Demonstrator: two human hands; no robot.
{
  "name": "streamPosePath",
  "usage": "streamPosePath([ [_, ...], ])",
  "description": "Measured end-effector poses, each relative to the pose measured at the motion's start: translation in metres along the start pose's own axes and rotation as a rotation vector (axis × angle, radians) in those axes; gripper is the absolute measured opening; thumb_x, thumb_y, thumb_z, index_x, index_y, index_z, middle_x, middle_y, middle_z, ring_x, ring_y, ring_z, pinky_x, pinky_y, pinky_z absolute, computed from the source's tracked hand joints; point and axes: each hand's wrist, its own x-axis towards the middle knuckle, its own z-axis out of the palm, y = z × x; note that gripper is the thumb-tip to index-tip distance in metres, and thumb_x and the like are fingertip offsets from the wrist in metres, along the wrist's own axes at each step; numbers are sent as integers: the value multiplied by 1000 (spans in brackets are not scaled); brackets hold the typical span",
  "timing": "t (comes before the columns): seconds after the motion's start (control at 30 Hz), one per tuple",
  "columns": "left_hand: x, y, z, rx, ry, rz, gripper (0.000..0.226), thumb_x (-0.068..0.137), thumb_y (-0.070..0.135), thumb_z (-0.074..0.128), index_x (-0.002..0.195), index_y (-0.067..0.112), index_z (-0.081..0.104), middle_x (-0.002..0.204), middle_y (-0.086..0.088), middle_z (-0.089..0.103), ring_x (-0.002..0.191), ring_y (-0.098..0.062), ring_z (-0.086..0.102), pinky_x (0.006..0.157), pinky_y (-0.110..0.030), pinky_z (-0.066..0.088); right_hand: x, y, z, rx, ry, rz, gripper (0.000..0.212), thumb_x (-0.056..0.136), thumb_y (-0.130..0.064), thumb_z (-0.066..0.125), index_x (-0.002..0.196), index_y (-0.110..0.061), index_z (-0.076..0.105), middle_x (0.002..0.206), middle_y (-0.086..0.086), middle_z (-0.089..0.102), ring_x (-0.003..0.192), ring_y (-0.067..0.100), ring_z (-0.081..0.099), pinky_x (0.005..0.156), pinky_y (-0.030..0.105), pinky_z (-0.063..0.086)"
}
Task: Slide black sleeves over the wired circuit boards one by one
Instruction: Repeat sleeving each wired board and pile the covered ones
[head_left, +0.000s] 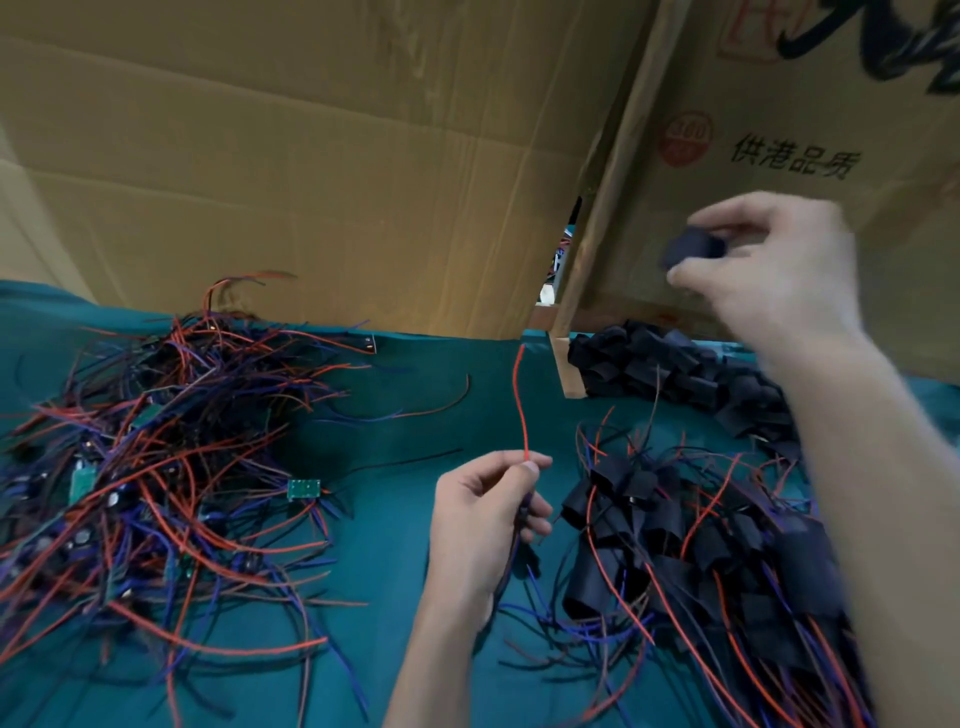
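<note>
Your right hand (769, 280) pinches one short black tube sleeve (693, 249) in curled fingers, raised above the desk's far right corner. Your left hand (488, 525) grips a thin red wire (521, 400) mid-desk, fingers curled. Bare wired green circuit boards (156, 467) heap left; sleeved ones (701, 530) right.

Black sleeve (693, 250) pinched up high in right hand (769, 270); left hand (488, 514) grips wires, red wire (521, 400) sticking up; bare boards pile (156, 467) left, sleeved pile (701, 545) right, loose sleeves (675, 364) behind
</note>
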Motion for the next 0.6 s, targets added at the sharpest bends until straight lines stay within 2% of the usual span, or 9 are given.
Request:
streamPosePath([
  [0.1, 1, -1, 0, 5, 16, 16, 22, 94, 6, 58, 82, 10, 76, 56, -9, 58, 46, -17, 53, 43, -19, 37, -55, -17, 29, 100, -34, -80, 35, 65, -14, 81, 97, -28, 77, 95, 1, 73, 78, 19, 73, 82, 45, 61],
  [0.17, 2, -2, 0, 18, 32, 41, 24, 95, 11, 60, 77, 13, 75, 54, -6, 56, 43, -14, 50, 41, -18, 35, -88, -14, 51, 114, -93, -96, 28, 70, -8, 80, 92, -25, 76, 86, -3, 73, 73, 13, 70, 78, 42, 59],
  [0.23, 5, -3, 0, 21, 54, 79, 30, 97, 15, 60, 68, 16, 70, 51, -3, 53, 41, -12, 45, 40, -19, 33, -110, -10, 70, 63, -224, -87, 22, 73, -10, 80, 88, -24, 75, 76, -9, 72, 71, 11, 68, 76, 37, 57],
  [0.3, 7, -4, -2, 5, 62, 104, 31, 95, 17, 60, 64, 17, 63, 50, 0, 50, 42, -10, 41, 41, -21, 32, -121, -6, 81, 9, -356, -74, 18, 76, -17, 81, 91, -26, 77, 75, -8, 72, 76, 15, 68, 79, 36, 55],
  [0.37, 7, -5, -3, 12, 64, 110, 28, 91, 17, 57, 64, 17, 62, 51, 1, 49, 43, -10, 41, 41, -21, 33, -120, -3, 81, -5, -405, -71, 19, 78, -23, 83, 94, -30, 78, 74, -9, 71, 77, 10, 67, 77, 26, 52],
  [0.43, 6, -6, -5, 38, 60, 113, 27, 91, 13, 54, 65, 16, 62, 52, -2, 51, 44, -11, 43, 42, -20, 34, -116, -2, 75, 14, -462, -88, 20, 77, -26, 84, 95, -34, 79, 67, -12, 69, 70, 3, 63, 65, 11, 44],
  [0.53, 6, -8, -6, 86, 41, 118, 22, 89, 12, 53, 69, 7, 61, 54, -5, 53, 45, -13, 45, 43, -20, 35, -112, 1, 67, 62, -553, -99, 28, 77, -26, 85, 102, -38, 80, 55, -20, 60, 59, -2, 57, 59, 8, 40],
  [0.6, 4, -7, -7, 102, 30, 117, 21, 89, 10, 53, 70, 4, 58, 54, -5, 52, 45, -13, 44, 43, -20, 35, -112, 3, 67, 64, -570, -100, 31, 78, -24, 83, 105, -38, 79, 47, -18, 53, 53, 1, 53, 54, 9, 37],
])
